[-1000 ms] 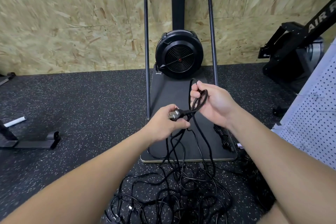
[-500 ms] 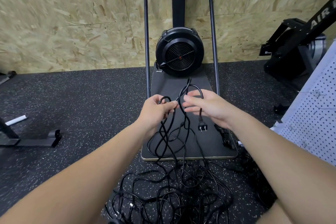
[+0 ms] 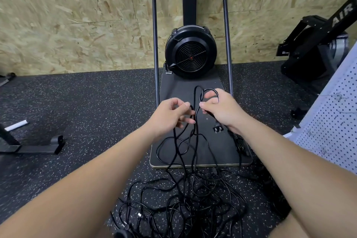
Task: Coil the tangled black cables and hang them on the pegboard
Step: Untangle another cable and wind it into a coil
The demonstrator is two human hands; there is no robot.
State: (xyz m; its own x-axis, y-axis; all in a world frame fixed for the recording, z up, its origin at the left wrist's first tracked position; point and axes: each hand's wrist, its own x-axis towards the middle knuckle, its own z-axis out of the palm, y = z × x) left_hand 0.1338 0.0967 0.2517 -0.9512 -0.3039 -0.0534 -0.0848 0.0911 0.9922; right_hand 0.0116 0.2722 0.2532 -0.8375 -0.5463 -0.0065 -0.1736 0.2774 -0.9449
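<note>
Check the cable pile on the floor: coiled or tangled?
Tangled: the cable pile sprawls in loose crossing loops; only a couple of loops are gathered in the right hand.

Tangled black cables point(image 3: 185, 205) spilling off the bottom edge, individual strands impossible to separate. Pegboard point(image 3: 336, 121) cut by the right edge. Cable run through the right hand point(image 3: 222, 110) hidden by the palm. Lettering on the black machine point(image 3: 316, 44) clipped at the right edge.

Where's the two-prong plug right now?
Head view, right of centre: the plug dangles just below the right hand, above the machine's black base plate.
</note>
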